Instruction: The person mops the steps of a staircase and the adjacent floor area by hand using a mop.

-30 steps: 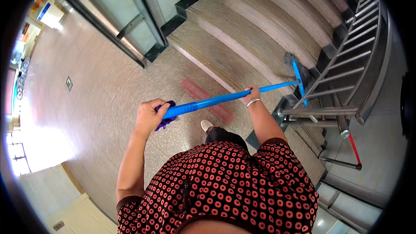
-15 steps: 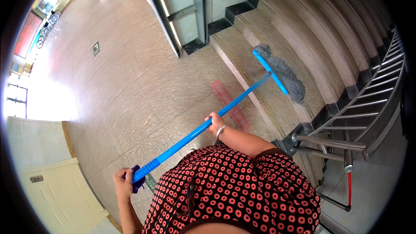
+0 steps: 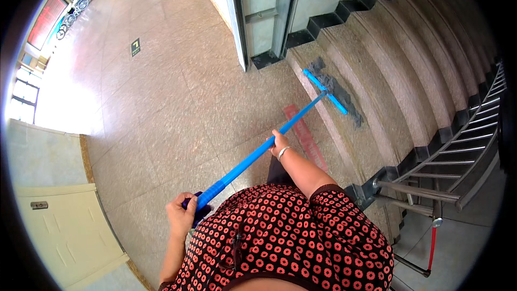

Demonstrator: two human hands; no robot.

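Blue mop (image 3: 249, 160): left hand (image 3: 181, 213) gripping its end, right hand (image 3: 278, 144) further along; grey strands (image 3: 339, 90) seemingly touch the step (image 3: 362, 144).

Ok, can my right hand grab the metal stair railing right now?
Probably not: your right hand is wrapped around the blue mop handle, and the metal stair railing stands apart, farther right.

Left hand (image 3: 182, 211) grips the top end of a blue mop (image 3: 245, 164); right hand (image 3: 278, 143) clasps its handle lower down. Beyond the right hand, grey strands (image 3: 340, 92) lie on the stairs (image 3: 377, 67). Metal railing (image 3: 414, 189) stands to that hand's right.
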